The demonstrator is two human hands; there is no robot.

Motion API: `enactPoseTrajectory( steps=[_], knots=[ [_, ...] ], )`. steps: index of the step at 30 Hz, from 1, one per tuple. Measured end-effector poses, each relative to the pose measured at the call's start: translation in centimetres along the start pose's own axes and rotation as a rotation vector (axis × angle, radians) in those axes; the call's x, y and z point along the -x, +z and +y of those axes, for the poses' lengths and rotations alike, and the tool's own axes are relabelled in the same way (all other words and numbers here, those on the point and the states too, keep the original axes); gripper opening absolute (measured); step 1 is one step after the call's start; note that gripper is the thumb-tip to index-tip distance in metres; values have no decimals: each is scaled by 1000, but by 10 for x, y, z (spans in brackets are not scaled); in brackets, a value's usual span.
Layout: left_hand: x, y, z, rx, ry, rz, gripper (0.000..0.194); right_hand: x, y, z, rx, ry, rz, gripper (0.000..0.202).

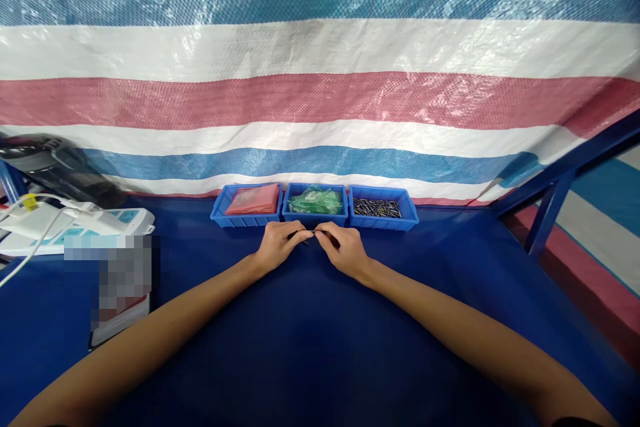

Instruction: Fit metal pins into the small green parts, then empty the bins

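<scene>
My left hand (280, 242) and my right hand (345, 248) meet fingertip to fingertip just in front of the middle bin. Both are closed in a pinch. A tiny thin dark piece (313, 233) shows between the fingertips, too small to name. Behind the hands, three blue plastic bins stand in a row. The left bin (253, 220) holds flat red plastic bags (254, 199). Green plastic bags (316, 200) fill the middle bin (315, 219). In the right bin (385, 222) lie many small dark metal pieces, apparently screws (376, 207).
On the dark blue table (300, 347), a white power strip (135, 221) with plugs and cables lies at left. Near it are a dark bottle (75, 173) and a partly blurred phone-like device (125, 320). A striped tarp (320, 100) hangs behind; a blue metal frame (545, 213) stands right.
</scene>
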State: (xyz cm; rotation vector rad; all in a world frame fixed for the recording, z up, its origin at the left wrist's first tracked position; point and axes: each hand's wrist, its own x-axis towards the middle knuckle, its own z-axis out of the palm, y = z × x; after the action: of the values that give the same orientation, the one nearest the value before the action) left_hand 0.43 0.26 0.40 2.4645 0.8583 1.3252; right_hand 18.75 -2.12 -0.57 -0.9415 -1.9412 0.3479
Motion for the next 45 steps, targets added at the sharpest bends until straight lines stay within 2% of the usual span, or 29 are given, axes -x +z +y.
enactPoseTrajectory(
  steps=[6, 12, 17, 19, 24, 37, 45],
  knots=[
    [3, 1, -1, -12, -58, 20, 18, 0, 0, 0, -2, 7, 33, 16],
    [5, 0, 2, 15, -49, 46, 16, 0, 0, 1, 6, 22, 3, 20],
    [6, 0, 2, 94, -211, 42, 20, 0, 0, 2, 22, 23, -57, 22],
    [7, 1, 1, 139, -232, 52, 22, 0, 0, 2, 31, 33, -71, 23],
    [6, 1, 1, 203, -221, 48, 22, -1, 1, 2, 29, 43, -71, 23],
    [6, 1, 0, 175, -216, 32, 21, -1, 0, 1, 26, 54, -86, 23],
    [3, 0, 0, 36, -69, 21, 25, 0, 1, 3, 22, 50, -95, 22]
  ],
)
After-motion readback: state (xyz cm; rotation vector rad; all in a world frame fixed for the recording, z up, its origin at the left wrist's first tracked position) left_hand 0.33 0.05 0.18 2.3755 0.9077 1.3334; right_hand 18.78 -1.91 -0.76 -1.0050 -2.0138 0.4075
